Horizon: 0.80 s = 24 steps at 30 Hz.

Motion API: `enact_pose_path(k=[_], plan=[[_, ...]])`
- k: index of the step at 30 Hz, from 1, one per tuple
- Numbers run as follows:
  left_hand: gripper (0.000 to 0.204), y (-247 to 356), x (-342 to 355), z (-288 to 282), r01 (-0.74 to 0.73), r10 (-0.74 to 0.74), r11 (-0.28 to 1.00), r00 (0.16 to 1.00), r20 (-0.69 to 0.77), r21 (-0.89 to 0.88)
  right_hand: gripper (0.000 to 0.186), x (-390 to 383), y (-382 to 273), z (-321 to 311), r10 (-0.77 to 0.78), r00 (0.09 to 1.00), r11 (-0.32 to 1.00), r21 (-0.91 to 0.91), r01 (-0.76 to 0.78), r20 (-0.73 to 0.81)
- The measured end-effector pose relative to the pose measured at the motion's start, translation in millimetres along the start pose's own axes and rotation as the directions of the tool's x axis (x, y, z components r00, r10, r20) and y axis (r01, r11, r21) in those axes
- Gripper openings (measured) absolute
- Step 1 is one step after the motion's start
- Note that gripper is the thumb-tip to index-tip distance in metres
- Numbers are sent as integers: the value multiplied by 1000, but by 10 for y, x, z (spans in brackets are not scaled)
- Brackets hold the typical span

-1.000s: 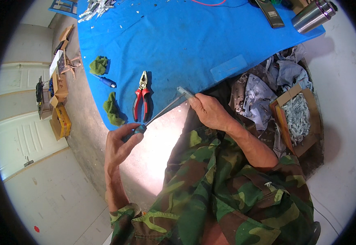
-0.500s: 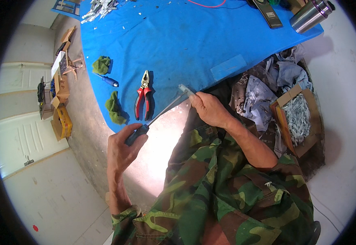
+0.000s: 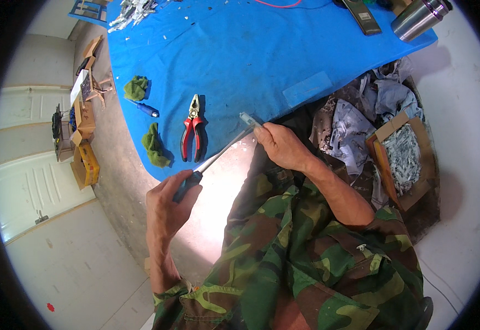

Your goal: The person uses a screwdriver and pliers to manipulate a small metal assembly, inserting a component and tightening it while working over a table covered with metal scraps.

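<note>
My left hand (image 3: 171,201) is closed round the blue handle of a screwdriver (image 3: 224,151), whose long metal shaft slants up to the right. Between the fingers and thumb of my right hand (image 3: 284,147) is a small pale grey-white piece (image 3: 247,118), its far end sticking out past the fingertips. The screwdriver's tip meets or lies right beside this piece; which of the two I cannot tell. Both hands are at the near edge of the blue-covered table (image 3: 223,60). Red and black combination pliers (image 3: 193,129) lie on the cloth, jaws pointing away.
Two green cloth wads (image 3: 154,146) and a second blue-handled tool (image 3: 147,110) lie at the table's left. A pile of pale pieces (image 3: 132,14) is at the far left. Far right are a phone (image 3: 362,17) and steel flask (image 3: 420,21). A cardboard box (image 3: 428,146) of pale pieces stands right.
My left hand has shifted its hold on the screwdriver handle, with the fingers wrapped further round it. My right hand and the pale piece stay nearly in place.
</note>
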<state>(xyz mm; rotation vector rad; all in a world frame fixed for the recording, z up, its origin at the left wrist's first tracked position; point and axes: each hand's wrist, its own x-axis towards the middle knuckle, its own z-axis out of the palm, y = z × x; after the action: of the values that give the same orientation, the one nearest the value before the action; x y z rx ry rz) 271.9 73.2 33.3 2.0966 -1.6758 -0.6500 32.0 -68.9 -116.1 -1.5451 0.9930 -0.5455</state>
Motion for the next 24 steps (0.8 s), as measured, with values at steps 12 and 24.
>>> enact_pose_path(k=[12, 24], plan=[[31, 102, 10, -8, -56, 56, 996, 998, -2, 75, 43, -14, -64, 59, -6, 998, 985, -174, -5, -60], [33, 177, 4, 16, -288, 303, 851, 952, 37, 440, 38, -47, -195, 84, 58, 995, 916, -392, -86, -83]])
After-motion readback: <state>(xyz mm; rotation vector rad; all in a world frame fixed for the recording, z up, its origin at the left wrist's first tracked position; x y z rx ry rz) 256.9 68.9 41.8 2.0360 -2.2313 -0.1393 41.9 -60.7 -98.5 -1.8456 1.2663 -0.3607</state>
